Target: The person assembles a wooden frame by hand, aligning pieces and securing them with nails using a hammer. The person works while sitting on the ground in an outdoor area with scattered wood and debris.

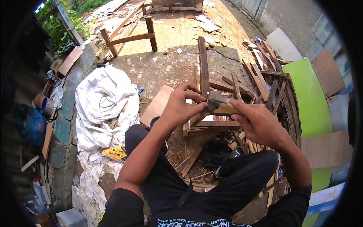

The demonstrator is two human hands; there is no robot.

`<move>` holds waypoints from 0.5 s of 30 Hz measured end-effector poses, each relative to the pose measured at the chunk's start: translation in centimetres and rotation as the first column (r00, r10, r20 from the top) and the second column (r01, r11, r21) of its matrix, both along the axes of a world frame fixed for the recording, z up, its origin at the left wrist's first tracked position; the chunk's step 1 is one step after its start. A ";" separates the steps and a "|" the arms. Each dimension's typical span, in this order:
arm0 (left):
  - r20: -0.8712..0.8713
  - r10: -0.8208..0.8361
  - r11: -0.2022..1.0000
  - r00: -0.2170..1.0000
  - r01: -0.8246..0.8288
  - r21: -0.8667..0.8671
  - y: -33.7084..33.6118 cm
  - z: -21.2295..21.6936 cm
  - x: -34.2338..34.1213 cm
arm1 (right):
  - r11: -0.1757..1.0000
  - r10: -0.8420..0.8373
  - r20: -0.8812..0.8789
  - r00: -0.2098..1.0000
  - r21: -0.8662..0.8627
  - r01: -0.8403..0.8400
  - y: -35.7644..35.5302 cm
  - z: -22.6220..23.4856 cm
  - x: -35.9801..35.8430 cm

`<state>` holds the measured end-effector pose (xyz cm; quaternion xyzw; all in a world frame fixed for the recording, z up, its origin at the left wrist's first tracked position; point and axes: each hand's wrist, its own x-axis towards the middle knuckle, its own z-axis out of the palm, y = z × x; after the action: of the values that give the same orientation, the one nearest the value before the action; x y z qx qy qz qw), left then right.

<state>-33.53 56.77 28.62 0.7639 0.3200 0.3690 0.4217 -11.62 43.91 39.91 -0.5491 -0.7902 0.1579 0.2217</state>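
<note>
A hammer (217,100) with a metal head and wooden handle is in my right hand (261,123), its fingers closed round the handle close to the head. My left hand (181,106) pinches thumb and forefinger together right beside the hammer head, against a dark wooden post (203,66). A small bright spot shows by those fingertips; what they hold is too small to make out. The post stands up from a wooden frame (211,128) in front of my bent knees, partly hidden by my hands.
A white cloth heap (102,94) lies left of a thin brown board (157,106). Scrap wood (270,75) is piled at the right, before a green panel (310,87). Another wooden frame (130,39) stands at the far left. A black plastic bag (215,151) sits between my legs.
</note>
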 end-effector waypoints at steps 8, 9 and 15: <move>0.095 -0.084 0.996 0.992 0.082 0.022 -0.3 -0.7 0.6 | 0.956 -0.101 -0.342 0.934 0.225 0.186 -0.5 0.4 0.6; 0.059 -0.073 0.996 0.996 0.070 0.063 -0.2 -0.5 0.4 | 0.961 -0.106 -0.376 0.921 0.198 0.192 -0.4 0.4 0.5; 0.090 -0.089 0.991 0.992 0.097 -0.097 -0.6 0.9 0.4 | 0.979 -0.133 -0.275 0.952 0.116 0.170 0.6 -2.8 1.0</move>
<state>-33.16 56.13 29.48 0.7393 0.2841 0.3643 0.4899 -10.57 44.54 37.12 -0.5654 -0.7177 0.1573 0.3747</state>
